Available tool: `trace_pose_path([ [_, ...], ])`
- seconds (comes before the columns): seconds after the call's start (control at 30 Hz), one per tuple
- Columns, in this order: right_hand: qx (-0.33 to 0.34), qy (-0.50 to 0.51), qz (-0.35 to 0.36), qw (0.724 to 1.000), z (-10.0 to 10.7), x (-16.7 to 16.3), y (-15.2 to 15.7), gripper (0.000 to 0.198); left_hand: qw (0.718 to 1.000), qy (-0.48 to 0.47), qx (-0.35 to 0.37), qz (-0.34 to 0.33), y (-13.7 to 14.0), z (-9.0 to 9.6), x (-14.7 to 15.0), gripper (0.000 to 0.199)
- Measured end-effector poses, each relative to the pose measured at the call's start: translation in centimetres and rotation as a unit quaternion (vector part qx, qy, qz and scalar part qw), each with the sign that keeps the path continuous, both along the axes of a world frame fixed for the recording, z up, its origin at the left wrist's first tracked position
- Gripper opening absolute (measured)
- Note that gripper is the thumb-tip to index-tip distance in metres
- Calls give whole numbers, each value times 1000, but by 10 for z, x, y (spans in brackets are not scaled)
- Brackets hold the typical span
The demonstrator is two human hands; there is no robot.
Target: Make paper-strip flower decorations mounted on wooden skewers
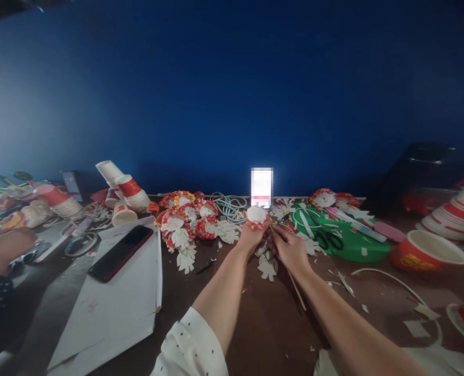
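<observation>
My left hand (252, 236) is closed round a small paper-cup craft (257, 215) with a white round face and a red-and-white frilled edge. My right hand (290, 250) pinches a thin wooden stick (297, 292) beside it; the stick slants down toward me under the wrist. White paper cutouts (268, 267) with scalloped ends show just below the two hands, and I cannot tell whether they are joined to the craft. Several similar frilled cup crafts (175, 222) lie to the left of my hands. The fingertips of both hands are partly hidden.
Behind my hands stands a bright, blurred-out screen (262, 187). Scissors (329, 240) lie on a green sheet (367, 251), right of a coil of pale cord (227, 206). At left are a phone (121, 253), white board (114, 313), stacked cups (132, 193) and another person's hand (10, 245). A red bowl (415, 256) sits right.
</observation>
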State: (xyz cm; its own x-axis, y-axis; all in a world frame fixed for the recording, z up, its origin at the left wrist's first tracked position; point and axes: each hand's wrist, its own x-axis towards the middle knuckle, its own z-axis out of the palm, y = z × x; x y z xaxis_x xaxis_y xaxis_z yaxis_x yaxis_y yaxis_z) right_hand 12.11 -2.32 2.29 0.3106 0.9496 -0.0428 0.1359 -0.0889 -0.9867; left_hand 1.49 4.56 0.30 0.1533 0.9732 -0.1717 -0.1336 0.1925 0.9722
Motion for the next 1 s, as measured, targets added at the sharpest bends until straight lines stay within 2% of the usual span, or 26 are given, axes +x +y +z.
trace_pose_path([
  [0.1,-14,94,-10,995,-1,-2,2,61,999,-45,-5,-8,-2,6,0,27],
  [0.17,-15,145,-15,989,-1,-3,3,60,997,-61,-41,-16,-3,10,-1,31],
  [0.27,-11,220,-13,975,1,-4,4,49,991,-88,-85,-53,-4,18,-4,31],
  [0.37,-8,296,3,955,5,-4,3,38,986,-93,-93,-100,-5,23,-7,30],
  [0.47,-7,337,26,941,6,-3,3,33,988,-80,-89,-95,-6,25,-7,29],
  [0.83,-18,261,-14,965,-6,-8,6,27,998,0,-55,-19,-1,17,-3,10],
  [1.0,-37,243,15,969,-1,-7,7,20,999,-1,-40,3,-1,13,-1,13],
])
